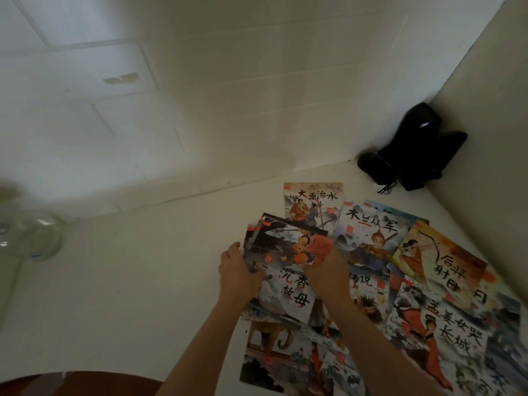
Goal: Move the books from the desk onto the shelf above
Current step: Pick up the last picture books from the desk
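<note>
Gripping a thin stack of picture books (288,247) at its side edges above the desk (143,281), left hand (238,274) and right hand (325,274) are handling light, floppy, slippery covers that are probably needing support underneath.

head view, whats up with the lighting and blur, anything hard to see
Head view: dim, uneven light, brighter on the wall at upper left, with the black device in the corner reduced to a dark shape; the glass object at the left edge is smeared and blurred; straight wall lines bow from the wide-angle lens; book titles by both hands stay readable.
</note>
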`<state>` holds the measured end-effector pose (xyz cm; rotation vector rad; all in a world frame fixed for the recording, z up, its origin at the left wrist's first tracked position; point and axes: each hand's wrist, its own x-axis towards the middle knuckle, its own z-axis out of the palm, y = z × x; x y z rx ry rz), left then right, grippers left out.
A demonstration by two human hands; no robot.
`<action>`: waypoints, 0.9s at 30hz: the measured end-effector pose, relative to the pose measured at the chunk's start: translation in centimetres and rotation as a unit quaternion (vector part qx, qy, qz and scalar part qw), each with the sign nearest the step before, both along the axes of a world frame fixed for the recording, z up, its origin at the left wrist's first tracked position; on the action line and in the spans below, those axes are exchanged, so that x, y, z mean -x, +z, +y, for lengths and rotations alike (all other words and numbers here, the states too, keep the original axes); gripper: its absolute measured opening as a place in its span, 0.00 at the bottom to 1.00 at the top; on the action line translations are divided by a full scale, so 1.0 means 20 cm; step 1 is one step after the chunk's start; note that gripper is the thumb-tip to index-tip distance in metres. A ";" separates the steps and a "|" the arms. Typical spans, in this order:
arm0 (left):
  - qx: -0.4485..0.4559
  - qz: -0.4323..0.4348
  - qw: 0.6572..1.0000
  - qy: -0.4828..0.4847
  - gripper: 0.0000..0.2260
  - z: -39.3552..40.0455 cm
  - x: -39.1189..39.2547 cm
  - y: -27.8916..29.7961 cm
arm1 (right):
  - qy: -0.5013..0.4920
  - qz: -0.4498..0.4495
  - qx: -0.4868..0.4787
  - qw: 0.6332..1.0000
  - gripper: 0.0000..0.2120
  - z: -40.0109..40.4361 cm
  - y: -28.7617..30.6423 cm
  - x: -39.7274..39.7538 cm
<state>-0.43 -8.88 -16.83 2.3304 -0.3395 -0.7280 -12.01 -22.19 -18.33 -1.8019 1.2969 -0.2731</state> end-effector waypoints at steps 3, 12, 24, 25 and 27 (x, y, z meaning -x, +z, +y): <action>0.010 0.079 0.996 0.050 0.36 -0.03 -0.05 0.01 | -0.033 0.015 -0.034 0.999 0.14 0.00 0.01 -0.03; 0.122 0.137 0.983 -0.029 0.15 0.09 -0.12 0.11 | 0.030 -0.063 -0.086 0.994 0.18 0.02 0.05 -0.09; 0.367 0.001 0.929 -0.055 0.25 0.41 -0.57 0.30 | 0.199 -0.269 0.083 0.939 0.10 0.26 0.31 -0.54; 0.364 -0.002 0.929 -0.063 0.25 0.42 -0.60 0.26 | 0.197 -0.274 0.090 0.937 0.09 0.28 0.27 -0.55; 0.356 0.011 0.932 -0.064 0.23 0.43 -0.62 0.19 | 0.203 -0.277 0.090 0.935 0.09 0.29 0.18 -0.55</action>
